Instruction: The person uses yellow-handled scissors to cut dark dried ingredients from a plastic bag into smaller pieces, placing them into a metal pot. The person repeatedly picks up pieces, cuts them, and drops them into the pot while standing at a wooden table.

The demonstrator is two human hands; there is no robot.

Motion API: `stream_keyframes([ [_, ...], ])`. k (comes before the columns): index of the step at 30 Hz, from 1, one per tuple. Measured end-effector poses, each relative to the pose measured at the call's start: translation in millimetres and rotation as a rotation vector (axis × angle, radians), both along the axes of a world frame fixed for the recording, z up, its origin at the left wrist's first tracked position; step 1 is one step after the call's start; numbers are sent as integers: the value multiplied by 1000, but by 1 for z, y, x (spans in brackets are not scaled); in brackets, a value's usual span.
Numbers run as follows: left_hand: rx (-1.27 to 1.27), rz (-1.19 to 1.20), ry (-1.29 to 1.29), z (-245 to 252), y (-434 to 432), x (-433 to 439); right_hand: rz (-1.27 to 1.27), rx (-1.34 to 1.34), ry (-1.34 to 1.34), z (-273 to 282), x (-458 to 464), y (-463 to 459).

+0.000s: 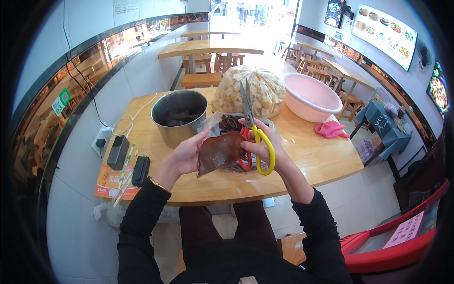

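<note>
A smooth, wet, brown sheet of what looks like wood ear fungus is stretched between my hands above the table. My left hand supports its left edge, the fingers partly hidden behind it. In my right hand are steel scissors with one yellow and one red handle, blades pointing up and away. That hand's thumb also pinches the sheet's right edge. Behind and below the sheet, a clear plastic bag holds dark curled strips. A steel pot with dark pieces inside stands to the left.
A large knotted bag of pale yellow chunks stands at the back of the wooden table. Beside it are a pink basin and a pink cloth. A black box, a dark case and wrapped chopsticks lie left.
</note>
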State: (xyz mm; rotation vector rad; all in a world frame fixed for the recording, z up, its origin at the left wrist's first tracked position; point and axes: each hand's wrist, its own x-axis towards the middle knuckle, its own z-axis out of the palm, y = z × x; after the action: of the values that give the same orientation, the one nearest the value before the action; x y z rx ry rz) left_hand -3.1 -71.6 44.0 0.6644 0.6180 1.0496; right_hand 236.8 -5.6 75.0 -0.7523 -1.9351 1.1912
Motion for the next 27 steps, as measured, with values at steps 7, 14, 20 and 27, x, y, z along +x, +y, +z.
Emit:
stream_keyframes([
  [7,97,-426,-181,-22,3,16,202,-9,-125,18,-5,-4],
  [14,147,-466,67,-42,11,-2,264,54,-257,26,-5,5],
  [20,117,-194,315,-13,-3,21,249,-19,-253,23,6,9],
  [27,210,104,336,-16,-1,26,128,-229,-50,13,13,14],
])
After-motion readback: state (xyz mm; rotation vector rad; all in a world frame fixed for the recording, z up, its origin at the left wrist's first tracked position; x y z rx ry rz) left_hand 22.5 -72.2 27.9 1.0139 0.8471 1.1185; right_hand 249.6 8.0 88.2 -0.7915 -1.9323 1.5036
